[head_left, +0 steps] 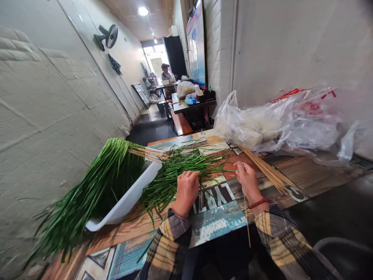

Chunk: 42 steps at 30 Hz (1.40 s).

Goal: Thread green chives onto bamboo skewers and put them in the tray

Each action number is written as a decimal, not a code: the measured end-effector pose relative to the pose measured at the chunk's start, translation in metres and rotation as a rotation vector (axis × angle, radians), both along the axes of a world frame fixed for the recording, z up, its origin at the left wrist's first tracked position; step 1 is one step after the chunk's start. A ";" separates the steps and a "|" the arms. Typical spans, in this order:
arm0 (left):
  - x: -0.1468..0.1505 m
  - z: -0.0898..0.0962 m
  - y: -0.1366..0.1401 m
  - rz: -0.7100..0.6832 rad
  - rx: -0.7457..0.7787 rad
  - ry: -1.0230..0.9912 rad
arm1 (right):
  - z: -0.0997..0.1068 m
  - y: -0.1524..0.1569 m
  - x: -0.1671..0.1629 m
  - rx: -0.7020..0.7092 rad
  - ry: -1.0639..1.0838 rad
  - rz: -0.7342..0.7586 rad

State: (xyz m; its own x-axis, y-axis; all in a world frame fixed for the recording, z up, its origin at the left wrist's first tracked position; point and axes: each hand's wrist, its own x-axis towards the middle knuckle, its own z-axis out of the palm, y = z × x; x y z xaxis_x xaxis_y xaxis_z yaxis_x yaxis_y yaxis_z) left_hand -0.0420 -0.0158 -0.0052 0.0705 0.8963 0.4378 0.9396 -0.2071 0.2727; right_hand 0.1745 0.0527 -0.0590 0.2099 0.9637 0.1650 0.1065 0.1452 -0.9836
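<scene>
My right hand (247, 182), with a red bead bracelet on its wrist, is closed on a thin bamboo skewer (248, 229) that points down past the table edge. A green chive blade reaches its fingertips from the left. My left hand (187, 191) is curled at the front of a loose pile of chives (175, 163); what its fingers hold, if anything, is hidden. Left of the pile, chives threaded on skewers (107, 171) hang in a thick row over a white tray (125, 198). Bare bamboo skewers (265, 169) lie in a bundle beyond my right hand.
Clear plastic bags (279, 120) with pale contents stand at the back right of the patterned wooden table (218, 229). White walls rise on both sides. Farther off are another table (186, 105), a bench (181, 122) and a seated person (166, 76).
</scene>
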 end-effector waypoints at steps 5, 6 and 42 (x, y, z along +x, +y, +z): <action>0.005 -0.008 -0.007 -0.065 -0.016 -0.063 | 0.002 0.008 0.020 0.053 -0.358 0.073; 0.006 -0.009 -0.007 -0.080 -0.018 -0.065 | 0.003 0.008 0.023 0.053 -0.400 0.094; 0.006 0.007 -0.020 -0.034 -0.076 0.102 | 0.016 -0.033 -0.026 0.175 -0.522 0.330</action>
State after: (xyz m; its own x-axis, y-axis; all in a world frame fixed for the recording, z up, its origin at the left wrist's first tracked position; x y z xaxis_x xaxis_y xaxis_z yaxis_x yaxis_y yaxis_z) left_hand -0.0360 -0.0354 0.0014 0.1419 0.9231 0.3575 0.9561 -0.2214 0.1920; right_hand 0.1481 0.0198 -0.0432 -0.2436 0.9135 0.3257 0.4877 0.4057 -0.7730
